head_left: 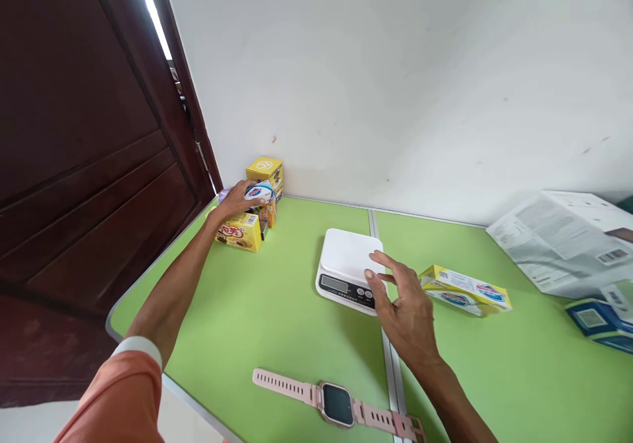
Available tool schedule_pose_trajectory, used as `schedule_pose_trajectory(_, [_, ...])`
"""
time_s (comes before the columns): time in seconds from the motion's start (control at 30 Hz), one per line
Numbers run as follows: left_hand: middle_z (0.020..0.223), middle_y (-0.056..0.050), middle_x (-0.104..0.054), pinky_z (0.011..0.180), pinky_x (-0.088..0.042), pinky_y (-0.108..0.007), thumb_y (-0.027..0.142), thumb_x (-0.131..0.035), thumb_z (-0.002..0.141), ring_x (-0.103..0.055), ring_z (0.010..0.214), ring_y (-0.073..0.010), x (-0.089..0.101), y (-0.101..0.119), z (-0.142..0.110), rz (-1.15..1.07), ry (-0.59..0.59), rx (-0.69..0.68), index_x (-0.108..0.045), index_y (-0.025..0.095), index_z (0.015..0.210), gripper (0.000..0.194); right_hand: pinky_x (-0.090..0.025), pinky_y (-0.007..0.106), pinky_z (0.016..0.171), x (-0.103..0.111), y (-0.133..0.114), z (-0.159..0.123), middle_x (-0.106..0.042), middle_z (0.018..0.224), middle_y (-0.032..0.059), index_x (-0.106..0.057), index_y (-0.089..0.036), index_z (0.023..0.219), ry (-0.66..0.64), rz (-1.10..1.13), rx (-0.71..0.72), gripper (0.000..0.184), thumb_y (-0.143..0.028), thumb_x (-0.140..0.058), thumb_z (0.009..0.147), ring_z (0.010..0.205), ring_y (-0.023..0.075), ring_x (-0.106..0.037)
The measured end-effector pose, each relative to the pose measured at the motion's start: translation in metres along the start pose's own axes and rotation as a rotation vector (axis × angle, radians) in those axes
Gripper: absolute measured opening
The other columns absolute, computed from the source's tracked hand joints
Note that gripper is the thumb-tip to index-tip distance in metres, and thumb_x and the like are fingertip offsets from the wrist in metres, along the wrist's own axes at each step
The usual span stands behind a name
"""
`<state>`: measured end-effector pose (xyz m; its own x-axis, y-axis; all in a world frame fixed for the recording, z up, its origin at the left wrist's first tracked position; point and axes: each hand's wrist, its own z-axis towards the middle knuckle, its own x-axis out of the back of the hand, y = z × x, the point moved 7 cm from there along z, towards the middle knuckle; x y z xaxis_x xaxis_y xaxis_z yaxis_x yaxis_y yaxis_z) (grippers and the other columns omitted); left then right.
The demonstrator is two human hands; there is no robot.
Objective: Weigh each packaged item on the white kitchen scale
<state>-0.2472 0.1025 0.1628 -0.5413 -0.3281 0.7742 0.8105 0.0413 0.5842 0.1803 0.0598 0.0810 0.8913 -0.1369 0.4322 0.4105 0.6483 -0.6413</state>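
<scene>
White-and-blue carton (260, 194): small, boxy, with a red-and-blue emblem; near the tabletop's (281, 311) far left corner, in front of the tall yellow box (264, 165).
Left hand (238, 200): grip closed on that carton, fingers over the top, thumb lower.
Right hand (408, 308): grip spread, holding nothing, at the right side of the white kitchen scale (349, 252).
Open room: wide green surface between the scale and the left edge, down to the pink smartwatch (337, 404) near the front edge.
Writing: red-and-white Chinese characters on the yellow snack box (238, 235); emblems on the yellow-and-white carton (465, 291), too blurred to read.
</scene>
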Motion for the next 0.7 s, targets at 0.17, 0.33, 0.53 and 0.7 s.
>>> schedule_pose_trajectory(0.17, [0.150,-0.012,-0.071,0.127,-0.048,-0.051,0.045,-0.081,0.082,-0.064,0.143,-0.0367,-0.009,-0.005,0.012,0.026,-0.013,-0.016,-0.072,0.024,0.137,0.060,-0.069,0.055,0.093,0.006,0.018,-0.011,-0.080,0.134,0.0143,-0.073,-0.029,0.138,0.021,-0.020,-0.047,0.039,-0.055,-0.059,0.111,0.107,0.0332,-0.080])
schedule_pose_trajectory(0.33, [0.148,-0.012,-0.072,0.128,-0.047,-0.053,0.039,-0.080,0.083,-0.063,0.143,-0.0384,-0.010,-0.001,0.022,0.099,-0.032,-0.013,-0.073,0.023,0.137,0.057,-0.068,0.054,0.093,0.005,0.025,-0.015,-0.080,0.134,0.0144,-0.073,-0.028,0.137,0.031,-0.015,-0.070,0.039,-0.055,-0.060,0.111,0.103,0.0322,-0.079])
schedule_pose_trajectory(0.53, [0.150,-0.017,-0.067,0.129,-0.044,-0.057,0.038,-0.085,0.081,-0.057,0.147,-0.0429,-0.003,0.017,0.015,0.204,0.014,-0.002,-0.069,0.021,0.145,0.067,-0.067,0.055,0.095,0.007,0.029,-0.015,-0.080,0.132,0.0142,-0.073,-0.027,0.136,0.065,-0.007,-0.073,0.039,-0.053,-0.060,0.111,0.107,0.0323,-0.078])
schedule_pose_trajectory(0.7, [0.160,-0.019,-0.061,0.135,-0.036,-0.059,0.036,-0.088,0.085,-0.050,0.155,-0.0422,-0.021,0.082,-0.009,0.183,0.146,-0.258,-0.063,0.020,0.152,0.073,-0.069,0.053,0.096,0.004,0.029,-0.015,-0.079,0.133,0.0154,-0.073,-0.025,0.140,0.069,0.016,-0.051,0.039,-0.048,-0.059,0.112,0.115,0.0320,-0.077])
